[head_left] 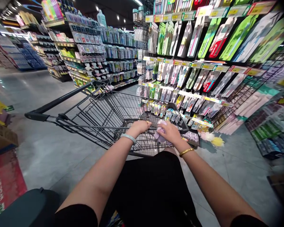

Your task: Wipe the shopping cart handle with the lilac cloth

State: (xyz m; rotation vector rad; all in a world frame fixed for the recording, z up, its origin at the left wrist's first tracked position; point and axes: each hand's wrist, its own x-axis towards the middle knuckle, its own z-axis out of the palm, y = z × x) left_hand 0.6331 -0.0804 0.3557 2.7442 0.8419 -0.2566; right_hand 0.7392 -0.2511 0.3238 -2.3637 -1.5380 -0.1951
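Shelving (191, 65) rises beyond a dark wire cart (101, 127), at whose near side the left hand (139, 127) curls, its grip impossible to tell, just beside the right hand (171, 132), which clasps a small lilac item (159, 136).

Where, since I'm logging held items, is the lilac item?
The lilac item is in the right hand, beside the left hand, just right of centre in the head view.

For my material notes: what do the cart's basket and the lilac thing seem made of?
Cart basket: probably coated metal wire, dark, slightly glossy; thin, stiff bars suggest it. Lilac thing: perhaps soft cloth or plush, matte; its surface looks rumpled.
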